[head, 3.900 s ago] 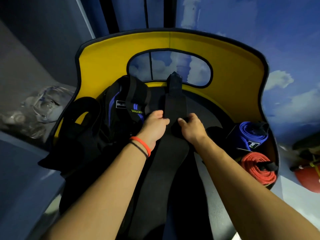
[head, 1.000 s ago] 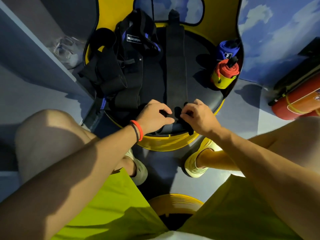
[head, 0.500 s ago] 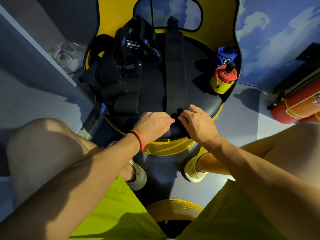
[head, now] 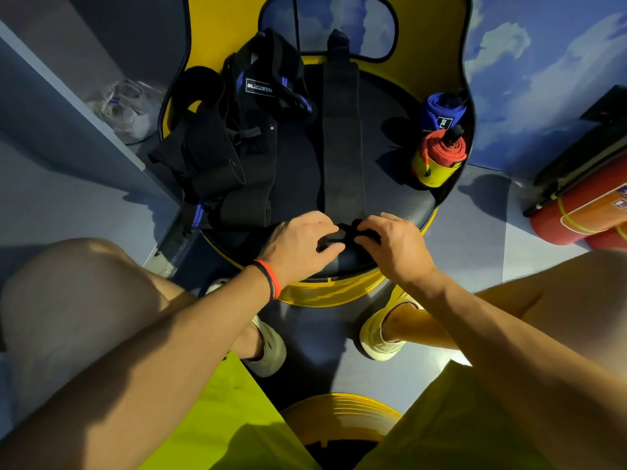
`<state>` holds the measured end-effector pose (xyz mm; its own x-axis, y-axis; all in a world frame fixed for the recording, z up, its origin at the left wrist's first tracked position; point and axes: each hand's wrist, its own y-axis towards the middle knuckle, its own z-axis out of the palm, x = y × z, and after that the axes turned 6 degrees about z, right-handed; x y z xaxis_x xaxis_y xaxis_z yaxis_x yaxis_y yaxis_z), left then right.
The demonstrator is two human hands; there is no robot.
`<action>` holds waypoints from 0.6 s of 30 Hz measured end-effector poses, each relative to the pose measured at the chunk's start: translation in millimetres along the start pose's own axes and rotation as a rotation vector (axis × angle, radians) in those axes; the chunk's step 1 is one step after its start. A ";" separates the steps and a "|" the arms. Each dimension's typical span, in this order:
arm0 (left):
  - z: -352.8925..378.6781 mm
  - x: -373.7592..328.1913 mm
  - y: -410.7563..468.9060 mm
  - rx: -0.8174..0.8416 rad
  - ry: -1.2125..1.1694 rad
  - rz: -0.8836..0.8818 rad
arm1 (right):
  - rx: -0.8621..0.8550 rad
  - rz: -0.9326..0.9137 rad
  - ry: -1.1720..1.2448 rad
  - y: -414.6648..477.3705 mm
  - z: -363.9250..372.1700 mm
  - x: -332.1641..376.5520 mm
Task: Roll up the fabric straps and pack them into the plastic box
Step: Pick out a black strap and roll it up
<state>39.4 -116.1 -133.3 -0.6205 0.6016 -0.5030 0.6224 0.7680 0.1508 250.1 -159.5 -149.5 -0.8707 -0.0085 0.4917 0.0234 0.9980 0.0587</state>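
Curled fingers of the left hand and right hand pinched the small starting roll at the near end of the black strap, side by side at the front edge of the seat. From there the strap lay flat, its length running straight away toward the backrest. Both hands were equally near, so the roll would likely travel forward.
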 end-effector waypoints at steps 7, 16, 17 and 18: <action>5.0 6.7 12.2 -0.098 -0.131 -0.160 | -0.063 -0.008 0.040 7.0 8.0 -7.0; -6.9 15.6 36.8 0.032 -0.327 -0.451 | -0.130 -0.107 -0.020 5.5 11.4 -4.3; -7.2 15.4 38.0 0.041 -0.307 -0.440 | -0.133 -0.161 -0.063 5.7 10.0 -5.9; -7.2 15.6 38.8 0.048 -0.278 -0.420 | -0.131 -0.210 -0.112 6.3 7.8 -8.1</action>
<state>50.4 -75.4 -129.1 -0.6758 0.1562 -0.7204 0.3714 0.9163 -0.1496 253.5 -152.7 -159.9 -0.9118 -0.2002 0.3585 -0.1062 0.9583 0.2652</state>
